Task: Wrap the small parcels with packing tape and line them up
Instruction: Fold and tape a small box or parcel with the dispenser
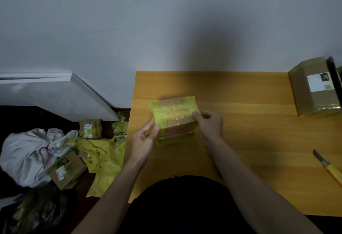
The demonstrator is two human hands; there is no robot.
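Right now I hold the taped parcel [174,119] steady above the surface [240,141], left hand [144,141] gripping its near-left corner and right hand [210,123] pinching its right edge to check the wrap, while right of it the bigger box [314,87] is cut off by the frame.

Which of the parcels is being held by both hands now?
The small parcel wrapped in yellow-green tape, at the table's left: left hand and right hand grip it. The larger brown parcel stands untouched at far right.
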